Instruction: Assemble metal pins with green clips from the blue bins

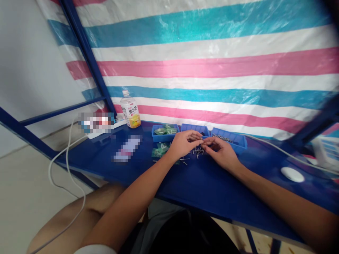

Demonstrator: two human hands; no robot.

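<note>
My left hand (184, 144) and my right hand (221, 152) meet at the fingertips over the table, thumbs and fingers pinched together. Whatever is between them is too small to make out. Just below lies a loose pile of thin metal pins (197, 151) that look like blind rivets. Small green-tinted plastic bags (159, 150) lie on the table left of my left hand. Behind the hands stand three blue bins: the left bin (156, 135) has more such bags, the middle bin (189, 127) is partly hidden by my fingers, and the right bin (240, 141) contains metal pins.
The blue table (185, 187) has a drink bottle (130, 110) at the back left, near a blurred box (97, 123). A blurred flat item (127, 149) lies left of the bags. At the right are a white mouse (292, 174) and a cable (280, 151). A striped sheet (212, 67) hangs behind.
</note>
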